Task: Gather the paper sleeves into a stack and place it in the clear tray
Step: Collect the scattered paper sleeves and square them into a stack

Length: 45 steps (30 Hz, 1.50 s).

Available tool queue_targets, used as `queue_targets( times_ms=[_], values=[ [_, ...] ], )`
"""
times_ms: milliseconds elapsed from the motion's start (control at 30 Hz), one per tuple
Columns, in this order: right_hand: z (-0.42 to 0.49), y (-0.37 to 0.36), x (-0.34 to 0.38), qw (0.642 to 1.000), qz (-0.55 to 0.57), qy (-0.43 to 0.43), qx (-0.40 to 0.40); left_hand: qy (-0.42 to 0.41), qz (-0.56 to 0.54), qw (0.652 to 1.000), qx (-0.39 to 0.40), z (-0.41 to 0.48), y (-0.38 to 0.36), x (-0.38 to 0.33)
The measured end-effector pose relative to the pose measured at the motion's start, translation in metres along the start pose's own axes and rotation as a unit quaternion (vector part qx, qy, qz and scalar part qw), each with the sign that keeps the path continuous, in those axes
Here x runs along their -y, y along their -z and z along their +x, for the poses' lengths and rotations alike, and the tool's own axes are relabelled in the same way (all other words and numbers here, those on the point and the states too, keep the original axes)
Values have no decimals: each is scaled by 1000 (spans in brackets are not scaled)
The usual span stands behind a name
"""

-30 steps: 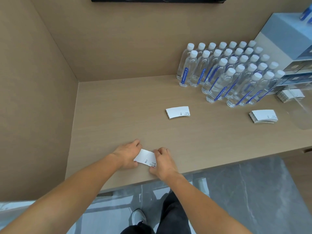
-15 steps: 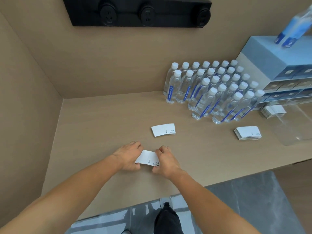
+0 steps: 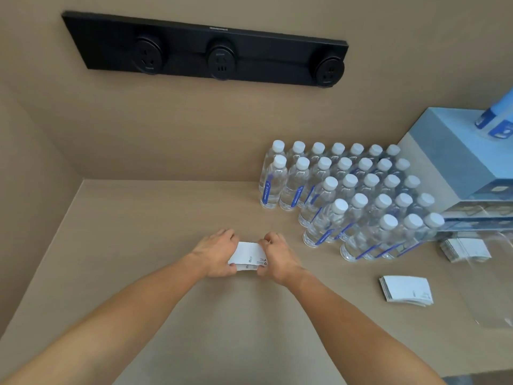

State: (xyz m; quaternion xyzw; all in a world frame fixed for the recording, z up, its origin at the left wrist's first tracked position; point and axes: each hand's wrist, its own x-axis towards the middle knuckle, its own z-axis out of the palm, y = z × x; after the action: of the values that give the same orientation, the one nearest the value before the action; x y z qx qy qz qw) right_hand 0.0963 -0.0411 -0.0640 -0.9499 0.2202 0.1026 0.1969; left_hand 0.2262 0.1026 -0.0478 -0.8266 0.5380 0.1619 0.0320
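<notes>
Our fingers [image 3: 263, 241] curl in from both sides around a small white stack of paper sleeves [image 3: 248, 257], pinching its short ends. The left hand [image 3: 219, 255] holds the left end with the thumb tucked under the near edge; the right hand [image 3: 277, 257] holds the right end, its fingertips bent over the top. Both hands are closed on the stack, which sits low over the tan counter [image 3: 138, 245]; whether it touches the surface we cannot tell.

Well off to the right lies a second, fanned stack of sleeves [image 3: 405, 290], loose on the counter. Just beyond it, at the far right edge, stands the clear tray [image 3: 497, 301], hard to make out because it is transparent; a third sleeve stack [image 3: 466, 249] seems to sit in or behind it. A block of capped water bottles [image 3: 358, 201] stands between us and a pale blue box [image 3: 455, 151].

We judge the risks to be these: the thin sleeves may slip and fan apart if our pinch is uneven during the carry; a forearm sweeping right could topple the nearest bottles; and the tray's faint edges make it easy to misjudge the drop.
</notes>
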Motion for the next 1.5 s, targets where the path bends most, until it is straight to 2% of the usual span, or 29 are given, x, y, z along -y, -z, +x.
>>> queue_targets(
  times_ms=[100,300,467,600,767,1133,1300,1500],
  values=[
    [16,-7,-10,1000,6,13,25,27,-12,999,19,10,-10,0],
    [32,-25,-21,995,59,-14,79,73,-35,996,47,15,-37,-5],
    [39,-28,-27,993,40,29,105,83,-43,995,47,15,-41,-3],
    [37,-27,-30,992,-3,80,97,82,-39,994,56,14,-39,-1],
    [33,-26,-32,991,-12,96,91,90,-45,993,59,12,-38,-3],
    [39,-27,-22,992,20,36,118,129,-90,983,90,18,-38,-7],
    [45,-21,-23,990,-12,67,127,142,-95,981,88,20,-40,-6],
    [40,-24,-24,991,10,53,123,147,-133,978,69,19,-47,-4]
  ],
)
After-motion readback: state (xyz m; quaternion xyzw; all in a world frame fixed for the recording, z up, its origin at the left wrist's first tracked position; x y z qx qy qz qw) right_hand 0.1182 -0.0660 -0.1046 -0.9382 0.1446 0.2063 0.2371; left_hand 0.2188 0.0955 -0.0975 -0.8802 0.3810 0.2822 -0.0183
